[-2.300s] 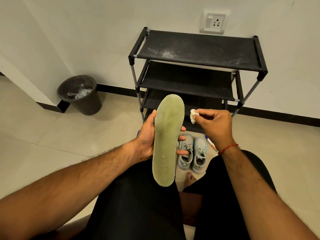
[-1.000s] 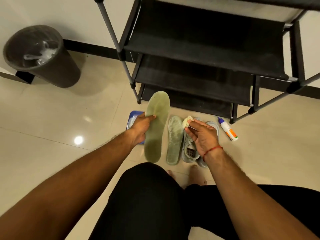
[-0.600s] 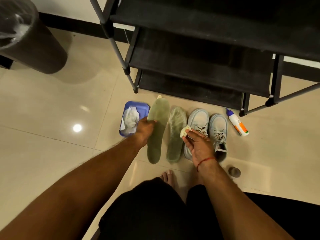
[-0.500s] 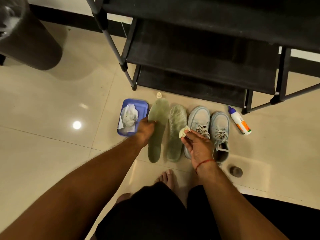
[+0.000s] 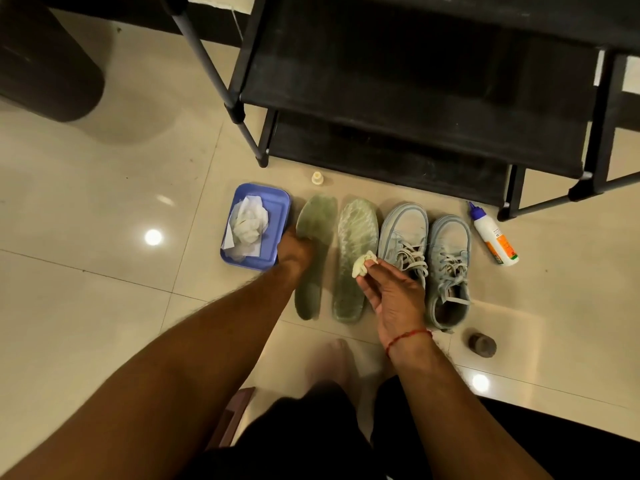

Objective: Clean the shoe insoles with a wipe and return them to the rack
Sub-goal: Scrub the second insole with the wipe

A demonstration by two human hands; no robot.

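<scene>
Right hand [image 5: 391,292] pinches one balled wipe [image 5: 362,263] between fingertips; left hand [image 5: 294,252] rests curled on the left of two insoles [image 5: 313,265] [image 5: 353,244], grip unclear. Both lie on the floor before the rack [image 5: 415,98], beside two shoes [image 5: 403,237] [image 5: 448,265].

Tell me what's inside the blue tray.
The blue tray holds crumpled white wipes over a flat white sheet. Whatever lies beneath them is covered, and the left hand overlaps its near right corner.
</scene>
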